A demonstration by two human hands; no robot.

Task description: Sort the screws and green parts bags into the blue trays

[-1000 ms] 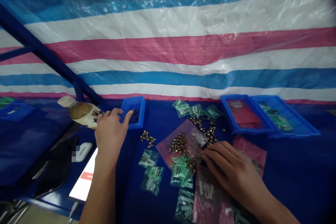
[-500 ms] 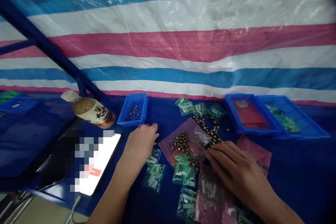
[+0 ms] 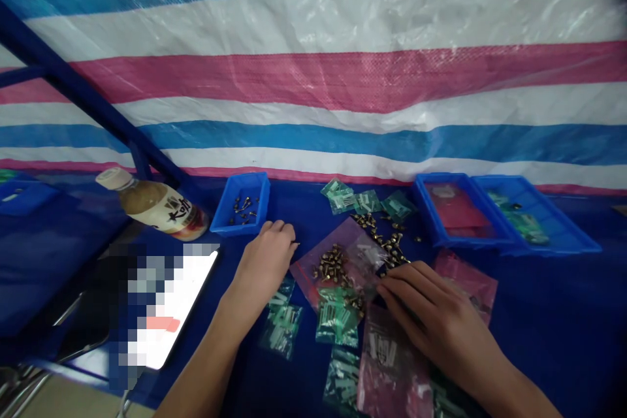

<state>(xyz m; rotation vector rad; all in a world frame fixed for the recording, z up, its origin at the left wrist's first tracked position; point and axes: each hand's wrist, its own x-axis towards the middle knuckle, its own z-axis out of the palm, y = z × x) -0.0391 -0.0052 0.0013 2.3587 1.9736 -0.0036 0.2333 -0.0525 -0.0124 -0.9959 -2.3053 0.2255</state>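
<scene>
My left hand [image 3: 268, 258] hovers with curled fingers just in front of a small blue tray [image 3: 240, 221] holding several brass-coloured screws. What its fingers hold, if anything, is hidden. My right hand [image 3: 435, 320] is at the near end of a loose heap of brass screws [image 3: 389, 241], fingers bent together and tips pointing left. Its grip is hidden too. Between the hands lies a clear pink bag [image 3: 313, 261] with a pile of screws [image 3: 332, 264] on it. A green packet [image 3: 337, 320] of small pale parts overlaps its near edge.
Two blue trays [image 3: 494, 238] with pink and green packets stand at the back right. More green packets [image 3: 283, 330] and pink bags [image 3: 392, 372] lie around. A drink bottle [image 3: 159, 209] and a lit tablet [image 3: 189, 300] are at left, before a striped tarp [image 3: 313, 78].
The view has shifted slightly, so everything sits a little further left. Both hands keep nearly the same place and pose; the left fingers look slightly more curled.
</scene>
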